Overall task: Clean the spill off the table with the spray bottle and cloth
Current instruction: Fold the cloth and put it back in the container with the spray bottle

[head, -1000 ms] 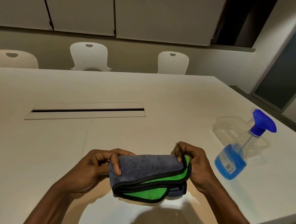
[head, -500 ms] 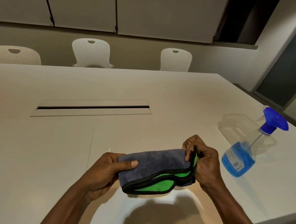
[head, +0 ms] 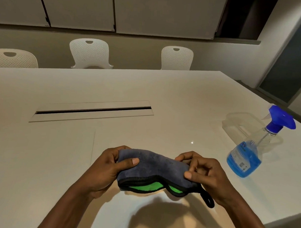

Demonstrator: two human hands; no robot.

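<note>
While I look down over the white table [head: 147,89], both of my hands are closed on the folded cloth [head: 154,168], holding it up just above the near edge of the tabletop. My left hand [head: 106,167] grips the cloth's left end, thumb pressed flat on the grey top face and fingers curled around behind it. My right hand [head: 204,170] pinches the right end, thumb on the near side and fingertips bunched over the top corner. The cloth is grey on the outside with black piping along its edge, and bright green shows between the folded layers along the lower side. A small black hanging loop [head: 208,198] dangles from the cloth's right corner, below my right wrist.

The spray bottle [head: 252,150] stands on the table to my right, well apart from my hands and near the table's right edge. It is clear with a blue trigger head, and blue liquid fills its lower part. Just behind it lies a clear plastic container [head: 240,122]. A long cable slot [head: 92,110] runs across the middle of the table. Beyond the far edge stand three white chairs [head: 89,53]. I cannot make out a spill on the surface.
</note>
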